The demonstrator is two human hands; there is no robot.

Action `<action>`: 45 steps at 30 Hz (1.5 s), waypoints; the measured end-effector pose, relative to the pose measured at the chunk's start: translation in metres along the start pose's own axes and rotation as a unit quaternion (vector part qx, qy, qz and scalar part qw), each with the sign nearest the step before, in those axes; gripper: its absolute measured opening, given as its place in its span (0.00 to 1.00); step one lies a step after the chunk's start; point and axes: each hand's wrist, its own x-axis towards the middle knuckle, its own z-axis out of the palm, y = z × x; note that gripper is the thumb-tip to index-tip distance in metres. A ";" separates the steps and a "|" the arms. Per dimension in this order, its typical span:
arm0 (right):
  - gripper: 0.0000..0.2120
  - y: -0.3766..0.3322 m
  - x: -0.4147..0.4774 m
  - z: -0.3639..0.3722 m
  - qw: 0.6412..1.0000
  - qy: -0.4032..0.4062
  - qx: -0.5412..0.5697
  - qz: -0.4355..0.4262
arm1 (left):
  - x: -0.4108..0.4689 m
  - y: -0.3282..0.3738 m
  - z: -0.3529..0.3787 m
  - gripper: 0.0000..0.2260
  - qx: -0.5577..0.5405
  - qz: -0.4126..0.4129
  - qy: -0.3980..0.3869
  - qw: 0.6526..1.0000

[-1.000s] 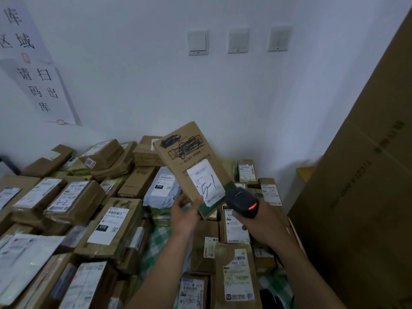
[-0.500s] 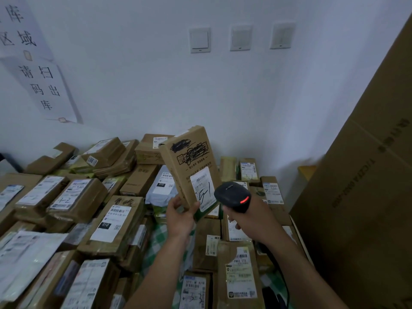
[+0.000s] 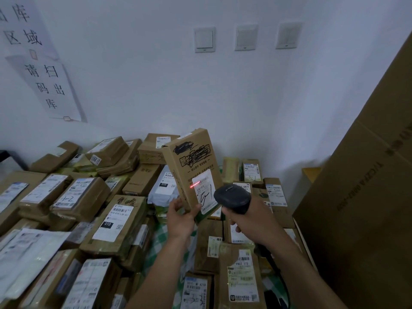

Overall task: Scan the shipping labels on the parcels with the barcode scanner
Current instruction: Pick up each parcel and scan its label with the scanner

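Note:
My left hand [image 3: 181, 216] grips the lower end of a tall brown cardboard parcel [image 3: 189, 161] and holds it upright above the pile. Black scribbles cover its upper face. Its white shipping label [image 3: 204, 190] bears a handwritten "5-1", and a red scan line lies across the label's top left corner. My right hand [image 3: 249, 226] holds a black barcode scanner [image 3: 233, 197] just right of the parcel, its head aimed at the label.
Several labelled cardboard parcels [image 3: 116, 221] and white mailer bags cover a green-checked surface [image 3: 158, 239] below my arms. A large cardboard sheet [image 3: 365, 197] leans on the right. The white wall carries three switches [image 3: 245, 37] and paper signs [image 3: 48, 85].
The parcel has been turned more upright and the scanner raised closer to it. A red scan line now shows on the label.

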 end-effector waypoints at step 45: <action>0.22 0.111 0.020 0.044 0.960 -0.124 -0.104 0.227 | 0.071 -0.112 -0.007 0.18 0.200 -0.134 -0.115 0.964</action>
